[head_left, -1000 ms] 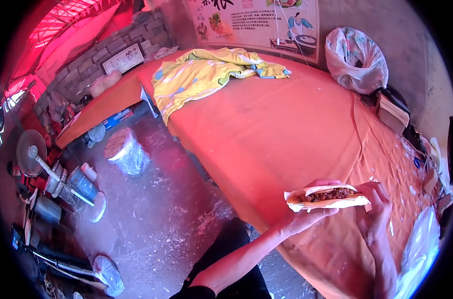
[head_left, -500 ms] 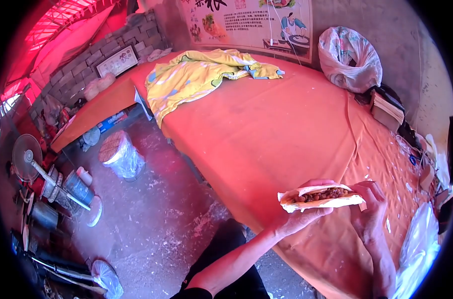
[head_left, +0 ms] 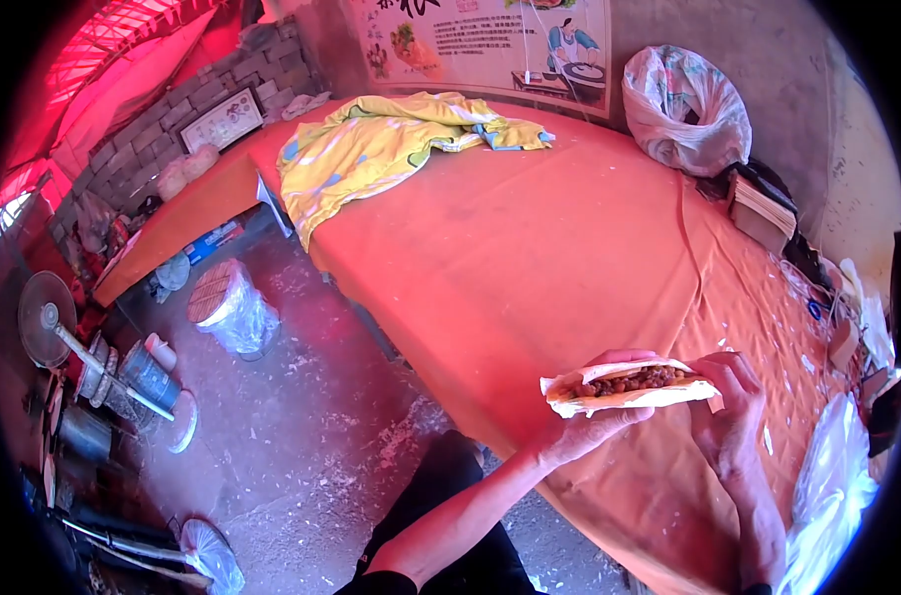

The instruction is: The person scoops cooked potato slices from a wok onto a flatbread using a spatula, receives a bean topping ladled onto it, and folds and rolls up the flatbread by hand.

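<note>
A filled flatbread [head_left: 629, 387], split along its side with brown chopped filling showing, is held up above the orange-covered table [head_left: 490, 268]. My left hand [head_left: 594, 426] is wrapped round it from below and behind, thumb along the near side and fingers on the far side. At its right end, my right hand [head_left: 730, 397] grips the bread with bent fingers. Part of the right fingertips is hidden behind the bread.
A yellow patterned cloth [head_left: 371, 159] lies at the table's far left. A white plastic bag [head_left: 686, 109] and a stack of paper [head_left: 762, 213] stand along the wall. Clear plastic [head_left: 827, 496] is at the near right. On the floor is a plastic-wrapped stool [head_left: 234, 307].
The view has shifted slightly, so everything sits a little further left. Both hands keep their hold on the filled flatbread, which has hardly moved.
</note>
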{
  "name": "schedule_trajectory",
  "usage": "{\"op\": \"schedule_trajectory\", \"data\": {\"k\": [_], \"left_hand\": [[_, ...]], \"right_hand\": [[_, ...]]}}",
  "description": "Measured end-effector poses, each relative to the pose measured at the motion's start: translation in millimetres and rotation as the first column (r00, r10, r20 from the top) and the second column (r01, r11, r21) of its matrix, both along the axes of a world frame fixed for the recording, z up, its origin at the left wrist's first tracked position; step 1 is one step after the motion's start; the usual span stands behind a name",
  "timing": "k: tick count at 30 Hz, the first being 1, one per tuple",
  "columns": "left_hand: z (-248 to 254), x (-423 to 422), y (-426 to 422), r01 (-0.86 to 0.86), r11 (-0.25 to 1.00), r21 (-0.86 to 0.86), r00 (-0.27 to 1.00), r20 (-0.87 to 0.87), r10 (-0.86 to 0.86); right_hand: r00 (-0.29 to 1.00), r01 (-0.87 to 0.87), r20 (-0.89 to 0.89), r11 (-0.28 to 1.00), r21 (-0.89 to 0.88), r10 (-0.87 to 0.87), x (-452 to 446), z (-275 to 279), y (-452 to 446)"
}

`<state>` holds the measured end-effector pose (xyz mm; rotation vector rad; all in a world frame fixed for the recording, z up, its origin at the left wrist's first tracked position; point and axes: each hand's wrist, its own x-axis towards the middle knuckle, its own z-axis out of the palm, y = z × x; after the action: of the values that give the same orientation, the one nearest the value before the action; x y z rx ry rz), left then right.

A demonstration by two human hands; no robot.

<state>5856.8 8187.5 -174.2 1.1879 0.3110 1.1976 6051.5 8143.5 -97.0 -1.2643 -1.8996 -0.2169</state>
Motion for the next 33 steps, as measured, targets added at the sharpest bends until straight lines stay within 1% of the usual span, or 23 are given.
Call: {"op": "schedule_trajectory", "data": {"k": [4,7,11,14,17,23,26,30,33], "left_hand": [[0,-1,-1,0.011,0.999,-0.031,1.000,-0.009,-0.011],[6,0,-4,0.015,0.999,-0.048,0.999,0.048,-0.012],[1,-2,0,0.002,0.999,-0.035,1.000,-0.028,-0.003],[1,-2,-1,0.044,0.997,-0.068,0.999,0.009,-0.043],[11,-5,-4,0.029,0.996,-0.087,1.000,-0.007,-0.030],[6,-3,-2,-0.004,0.999,-0.033,1.000,-0.012,0.003],[9,-5,-3,0.011,0.998,-0.066,1.000,-0.025,-0.013],[5,-2,-4,0.017,0.998,-0.059,1.000,0.026,-0.016],[8,-4,-3,-0.002,0.999,-0.050,0.999,-0.035,0.000]], "right_hand": [[1.000,-0.001,0.006,1.000,-0.003,0.001,1,-1,0],[1.000,0.013,-0.003,1.000,0.004,-0.013,1,-4,1],[1.000,0.010,-0.008,1.000,-0.009,-0.010,0,-2,0],[1.000,0.013,0.000,1.000,-0.011,-0.013,1,-3,0],[1.000,0.010,0.001,1.000,0.014,-0.010,2,-6,1],[1.000,0.000,-0.029,1.000,0.006,0.000,-2,-1,0],[1.000,0.007,-0.028,1.000,0.009,-0.006,0,-4,1],[1.000,0.011,-0.023,1.000,-0.006,-0.011,0,-3,0],[1.000,0.014,-0.013,1.000,-0.003,-0.014,0,-4,0]]}}
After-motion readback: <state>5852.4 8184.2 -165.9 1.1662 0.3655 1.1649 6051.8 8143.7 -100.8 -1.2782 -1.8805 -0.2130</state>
